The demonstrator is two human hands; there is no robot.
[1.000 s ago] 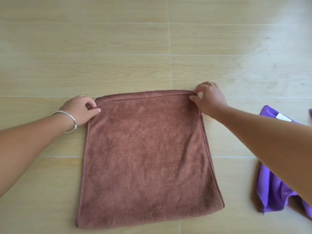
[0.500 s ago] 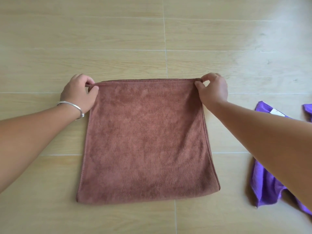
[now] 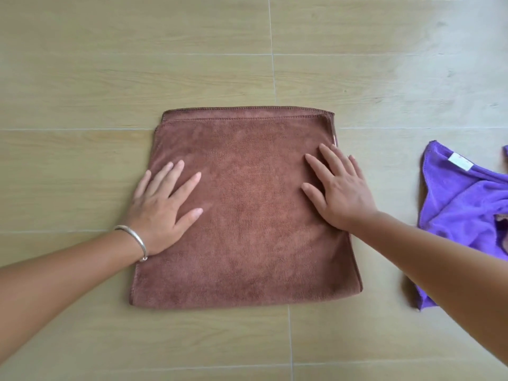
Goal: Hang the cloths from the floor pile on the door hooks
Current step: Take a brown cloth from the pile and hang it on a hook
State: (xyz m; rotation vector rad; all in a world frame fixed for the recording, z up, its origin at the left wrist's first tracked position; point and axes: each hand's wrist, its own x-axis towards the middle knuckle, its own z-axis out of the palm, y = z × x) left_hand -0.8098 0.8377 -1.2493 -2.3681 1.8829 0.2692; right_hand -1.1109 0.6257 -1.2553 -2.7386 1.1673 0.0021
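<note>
From the head view, a folded brown microfibre cloth [image 3: 247,210] lies flat on the pale wood-look tiled floor [image 3: 110,64], its stitched edges at the far side. The left hand [image 3: 162,207], a silver bangle [image 3: 134,240] at its wrist, and the right hand [image 3: 341,193] both rest palm-down on it with fingers straight and spread, gripping nothing. A crumpled purple cloth [image 3: 461,204] with a white label lies on the floor to the right, apart from the brown one.
</note>
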